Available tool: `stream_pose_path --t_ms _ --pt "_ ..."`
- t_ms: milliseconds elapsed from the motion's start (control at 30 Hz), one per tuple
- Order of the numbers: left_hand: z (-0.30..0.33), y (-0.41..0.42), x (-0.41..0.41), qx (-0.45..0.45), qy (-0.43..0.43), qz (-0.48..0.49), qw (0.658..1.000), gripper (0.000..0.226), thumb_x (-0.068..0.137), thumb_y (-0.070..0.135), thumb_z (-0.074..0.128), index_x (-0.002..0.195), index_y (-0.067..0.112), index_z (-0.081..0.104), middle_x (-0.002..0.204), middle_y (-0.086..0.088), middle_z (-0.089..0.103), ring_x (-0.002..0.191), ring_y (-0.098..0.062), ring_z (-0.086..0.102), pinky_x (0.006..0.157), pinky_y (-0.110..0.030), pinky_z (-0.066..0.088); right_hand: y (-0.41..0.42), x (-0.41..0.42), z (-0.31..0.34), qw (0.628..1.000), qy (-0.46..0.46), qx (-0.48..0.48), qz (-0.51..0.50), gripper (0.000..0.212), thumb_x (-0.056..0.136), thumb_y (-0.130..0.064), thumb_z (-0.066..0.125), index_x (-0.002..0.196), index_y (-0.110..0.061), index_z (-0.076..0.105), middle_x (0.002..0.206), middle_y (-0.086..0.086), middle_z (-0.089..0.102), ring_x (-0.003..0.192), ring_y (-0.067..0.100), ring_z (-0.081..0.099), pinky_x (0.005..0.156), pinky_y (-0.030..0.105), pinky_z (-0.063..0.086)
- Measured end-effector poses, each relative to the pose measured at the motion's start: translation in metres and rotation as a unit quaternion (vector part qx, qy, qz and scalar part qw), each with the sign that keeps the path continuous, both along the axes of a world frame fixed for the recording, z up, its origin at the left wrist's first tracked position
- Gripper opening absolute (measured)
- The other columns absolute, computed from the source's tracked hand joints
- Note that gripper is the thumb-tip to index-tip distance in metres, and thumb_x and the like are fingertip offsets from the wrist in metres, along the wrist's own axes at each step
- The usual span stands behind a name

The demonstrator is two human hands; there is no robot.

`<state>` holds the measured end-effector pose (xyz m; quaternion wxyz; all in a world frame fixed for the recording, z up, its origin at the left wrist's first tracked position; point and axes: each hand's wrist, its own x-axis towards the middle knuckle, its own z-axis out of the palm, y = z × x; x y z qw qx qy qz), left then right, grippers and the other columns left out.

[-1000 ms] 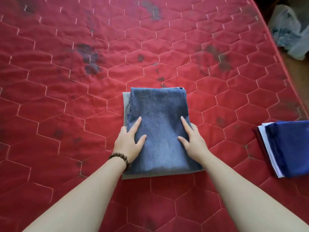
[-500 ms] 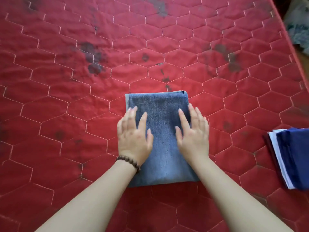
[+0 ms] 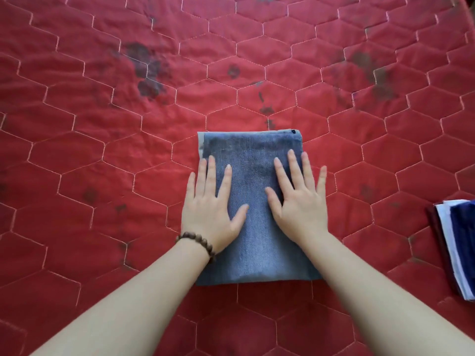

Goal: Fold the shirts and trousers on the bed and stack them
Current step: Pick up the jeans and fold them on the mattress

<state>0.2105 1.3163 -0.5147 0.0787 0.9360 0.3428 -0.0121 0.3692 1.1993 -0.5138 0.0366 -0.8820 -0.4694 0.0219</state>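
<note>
Bed (image 3: 102,176), red quilted cover w/ dark blotches, fills the view. No loose shirts or trousers show anywhere on it, tho the frame cuts off the edges, so can't rule out more out of sight.

Jeans (image 3: 257,227) lie folded into a neat rectangle in the middle, near edge toward the person, layers squared up w/ a thin strip of lower layer peeking at the far-left corner. Fold looks finished; this reads as the last smoothing pass.

Stack (image 3: 457,242) of folded clothes sits at the right edge, well apart from the jeans: dark blue piece on top, white and dark red layers under it, partly cut off by the frame.

Left hand (image 3: 210,211) lies flat on the jeans' left side, fingers straight and spread, outer fingers over the edge onto the bed; bead bracelet (image 3: 198,242) at the wrist. Right hand (image 3: 300,209) likewise flat on the right side, fingers straight, gripping nothing.

Left to do, prob: lift the jeans over and set them on the stack.
</note>
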Motion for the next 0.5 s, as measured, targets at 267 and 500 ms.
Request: stream_pose_path --t_ms 267,500 --pt "-0.024 -0.019 -0.028 -0.051 -0.005 -0.005 0.999 0.092 0.079 0.079 0.031 0.154 0.028 0.01 0.16 -0.017 -0.002 0.149 -0.027 -0.003 0.12 -0.045 0.009 -0.034 -0.016 -0.027 0.998 0.058 -0.018 0.021 0.066 0.091 -0.06 0.032 0.152 -0.035 0.021 0.162 0.005 0.004 0.149 0.025 -0.002 0.118 0.055 0.007" --pt "-0.015 -0.02 -0.029 -0.057 0.019 0.002 0.998 0.092 0.078 0.08 0.023 0.153 0.033 -0.001 0.16 -0.013 -0.011 0.148 -0.024 -0.01 0.12 -0.044 0.002 -0.032 -0.019 -0.02 0.998 0.037 -0.043 0.012 0.065 0.092 -0.059 0.029 0.152 -0.037 0.017 0.162 0.004 0.002 0.149 0.024 -0.003 0.119 0.054 0.0"
